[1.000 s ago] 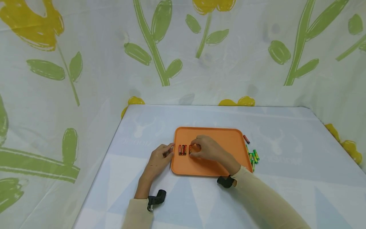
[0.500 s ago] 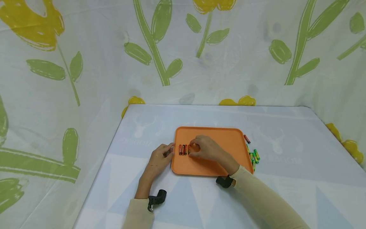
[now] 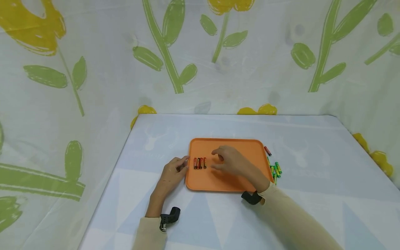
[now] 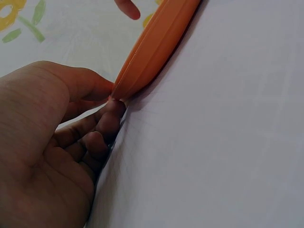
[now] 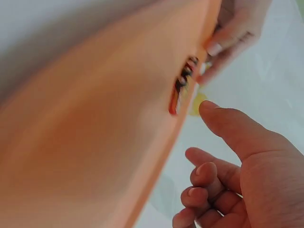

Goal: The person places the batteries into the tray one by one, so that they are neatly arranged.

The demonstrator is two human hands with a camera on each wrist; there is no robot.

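An orange tray point(image 3: 240, 147) lies on the table. Several red-and-black batteries point(image 3: 201, 163) stand side by side in a row near its left edge, the rightmost slightly apart. My left hand point(image 3: 171, 175) pinches the tray's left rim between thumb and fingertips; the left wrist view shows the tray rim point(image 4: 154, 50) at those fingertips. Just right of the row, my right hand point(image 3: 232, 161) hovers over the tray, thumb and fingers spread. In the right wrist view nothing is between the right thumb point(image 5: 228, 118) and fingers, and the batteries point(image 5: 183, 80) appear blurred beyond them.
Right of the tray lie several green-and-yellow batteries point(image 3: 276, 169) in a loose cluster, partly touching its edge in view. A single red battery point(image 3: 267, 150) lies above them. A flower-print curtain point(image 3: 265, 80) rises behind the pale table point(image 3: 318, 166).
My right hand has slid the rightmost battery left, closer to the row, then let go and drawn back to the right with its fingers parted. The left hand stays at the rim.
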